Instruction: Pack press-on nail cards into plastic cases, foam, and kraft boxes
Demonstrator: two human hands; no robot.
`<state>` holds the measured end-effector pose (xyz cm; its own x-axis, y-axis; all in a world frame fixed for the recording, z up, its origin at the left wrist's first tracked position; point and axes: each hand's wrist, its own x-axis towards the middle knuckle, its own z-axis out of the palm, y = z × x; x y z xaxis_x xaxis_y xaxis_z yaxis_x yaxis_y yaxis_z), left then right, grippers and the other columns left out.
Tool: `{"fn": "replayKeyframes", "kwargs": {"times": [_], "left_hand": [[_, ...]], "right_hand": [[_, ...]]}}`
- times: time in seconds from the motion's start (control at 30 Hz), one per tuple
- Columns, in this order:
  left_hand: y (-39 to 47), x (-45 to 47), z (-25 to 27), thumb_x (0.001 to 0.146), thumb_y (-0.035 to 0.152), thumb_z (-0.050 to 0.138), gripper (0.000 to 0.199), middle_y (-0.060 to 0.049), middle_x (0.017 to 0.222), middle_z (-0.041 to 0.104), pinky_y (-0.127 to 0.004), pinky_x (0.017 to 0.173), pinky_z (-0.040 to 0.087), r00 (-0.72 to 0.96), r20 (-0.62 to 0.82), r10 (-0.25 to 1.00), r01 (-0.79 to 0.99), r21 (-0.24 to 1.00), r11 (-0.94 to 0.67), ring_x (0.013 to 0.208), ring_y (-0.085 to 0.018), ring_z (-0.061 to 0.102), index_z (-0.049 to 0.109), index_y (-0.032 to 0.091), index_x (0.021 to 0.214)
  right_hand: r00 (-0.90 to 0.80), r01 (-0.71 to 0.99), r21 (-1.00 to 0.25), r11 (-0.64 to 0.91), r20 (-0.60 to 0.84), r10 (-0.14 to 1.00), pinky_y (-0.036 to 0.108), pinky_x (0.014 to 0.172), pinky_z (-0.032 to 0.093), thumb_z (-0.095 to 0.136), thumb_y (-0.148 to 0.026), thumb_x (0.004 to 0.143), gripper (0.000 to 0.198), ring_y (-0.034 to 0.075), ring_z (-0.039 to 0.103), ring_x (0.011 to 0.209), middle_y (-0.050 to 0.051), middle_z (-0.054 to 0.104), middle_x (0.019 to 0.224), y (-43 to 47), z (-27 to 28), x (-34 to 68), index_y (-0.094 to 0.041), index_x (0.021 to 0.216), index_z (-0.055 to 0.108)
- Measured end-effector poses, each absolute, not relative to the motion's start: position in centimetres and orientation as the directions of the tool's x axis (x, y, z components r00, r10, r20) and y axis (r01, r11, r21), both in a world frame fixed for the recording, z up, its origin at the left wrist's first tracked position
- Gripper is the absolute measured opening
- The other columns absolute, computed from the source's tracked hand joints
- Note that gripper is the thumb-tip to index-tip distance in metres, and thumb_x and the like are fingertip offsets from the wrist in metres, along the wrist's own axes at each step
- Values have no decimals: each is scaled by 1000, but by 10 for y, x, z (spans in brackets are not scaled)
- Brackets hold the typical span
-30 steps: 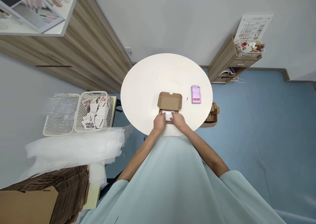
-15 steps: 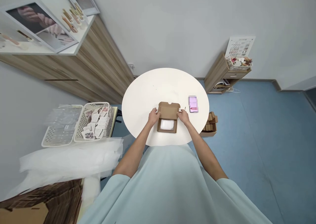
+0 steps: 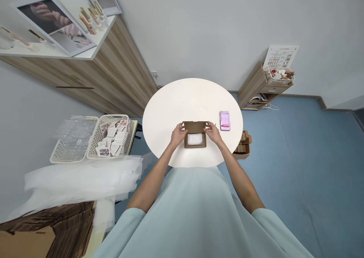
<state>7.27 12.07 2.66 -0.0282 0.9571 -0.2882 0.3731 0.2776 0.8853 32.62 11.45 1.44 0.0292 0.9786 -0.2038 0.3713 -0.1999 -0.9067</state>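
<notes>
Left hand (image 3: 178,135) and right hand (image 3: 213,133) raised the lid (image 3: 195,127).

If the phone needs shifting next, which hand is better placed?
Probably the right hand: the phone lies close by, on its side of the box lid, while the left hand is at the opposite edge. Both hands appear to touch the lid, so the right would have to leave it first.

Soft, even light leaves the bench (image 3: 190,99) bright, nearly washed out, while the inner face of the box lid (image 3: 195,127) sits in shade. Wide-angle distortion stretches the cardboard stack (image 3: 74,227) at near left; blocky pixels obscure the phone (image 3: 225,120) at right.
</notes>
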Motion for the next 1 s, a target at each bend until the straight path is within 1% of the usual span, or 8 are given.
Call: {"fn": "replayKeyframes", "kwargs": {"times": [0.17,0.37,0.5,0.57,0.63,0.8,0.9,1.0], "left_hand": [[91,73,16,91,22,71,71,-15,150,66,-43,108,56,-14,-223,975,427,880,208,123,-27,71,48,19,158],[50,76,-4,88,21,72,79,-11,157,59,-45,110,56,82,-159,984,491,865,99,130,-30,67,45,26,162],[29,79,-19,90,27,73,85,-13,164,51,-49,117,51,146,-69,987,548,836,-23,145,-33,56,37,25,167],[20,77,-25,92,27,71,86,-13,168,46,-49,121,48,146,-33,989,567,822,-56,151,-32,50,32,25,169],[13,75,-29,94,26,68,83,-12,169,45,-48,123,46,119,-9,993,592,804,-64,153,-31,49,33,25,168],[-1,69,-25,99,26,61,64,-12,161,56,-49,123,46,67,-16,998,639,768,-31,148,-30,55,46,21,162],[-5,70,-17,101,26,60,56,-9,153,64,-49,119,50,61,-90,994,632,774,31,140,-31,62,54,25,157],[-9,73,-8,101,26,60,52,-6,147,69,-48,117,51,57,-171,984,612,785,101,135,-31,66,59,29,153]], "right_hand": [[-19,443,-889,-115,-137,990,48,106,59,63,-29,95,64,28,71,122,14,68,146,85,11,330,-22,157,50],[-130,578,-816,-6,-100,986,52,112,56,53,-15,91,74,29,66,132,13,60,155,39,3,331,-24,164,42],[-180,651,-757,61,-76,981,52,126,44,51,-14,93,79,30,45,155,14,44,168,17,-6,325,-20,169,33],[-176,682,-729,54,-92,980,51,130,38,52,-15,94,81,28,36,161,12,37,173,8,-9,324,-21,171,27],[-156,708,-705,32,-111,982,50,132,36,52,-19,97,81,28,33,162,11,34,175,0,-8,326,-22,173,23],[-104,754,-657,-10,-134,985,51,128,41,51,-26,103,73,30,43,157,13,41,171,-18,3,332,-19,171,27],[-88,766,-641,-57,-192,977,50,119,49,51,-27,104,66,32,55,148,13,53,163,-22,10,332,-20,168,36],[-70,768,-631,-113,-258,964,48,109,55,54,-26,103,59,34,68,132,11,68,147,-22,12,330,-25,162,46]]}}
